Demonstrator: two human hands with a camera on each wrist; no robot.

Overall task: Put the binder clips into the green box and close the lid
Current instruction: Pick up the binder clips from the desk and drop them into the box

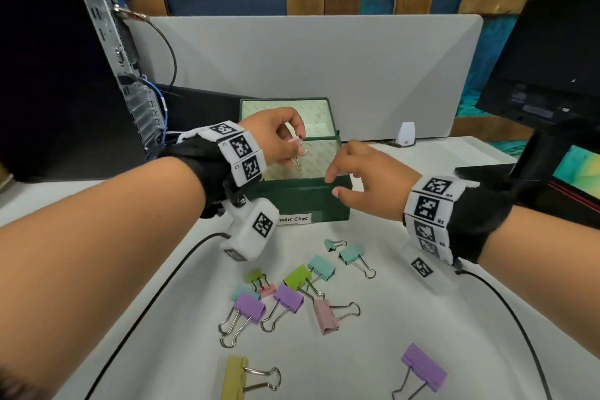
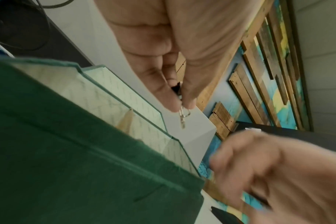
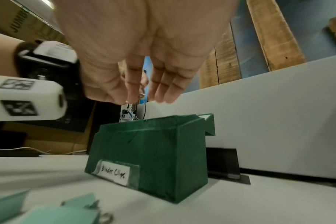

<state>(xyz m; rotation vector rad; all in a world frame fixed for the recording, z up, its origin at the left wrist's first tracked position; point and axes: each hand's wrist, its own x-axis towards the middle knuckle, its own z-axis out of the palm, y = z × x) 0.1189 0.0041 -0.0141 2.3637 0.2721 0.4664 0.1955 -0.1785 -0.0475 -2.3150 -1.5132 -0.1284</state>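
Note:
The green box [image 1: 305,196] labelled "Binder Clips" stands open on the white table, its lid [image 1: 285,114] tipped back. My left hand [image 1: 281,136] hovers over the opening and pinches a small pink binder clip [image 1: 296,153] whose wire handles dangle down; in the left wrist view the handles [image 2: 183,117] hang below the fingertips. My right hand [image 1: 360,178] floats empty over the box's right front corner, fingers relaxed and spread [image 3: 144,75]. Several coloured binder clips [image 1: 292,295] lie on the table in front of the box.
A black computer tower [image 1: 65,81] stands at the left with cables. A grey divider panel [image 1: 324,68] runs behind the box. A monitor [image 1: 545,58] sits at the right. Black wrist cables [image 1: 156,289] trail across the table.

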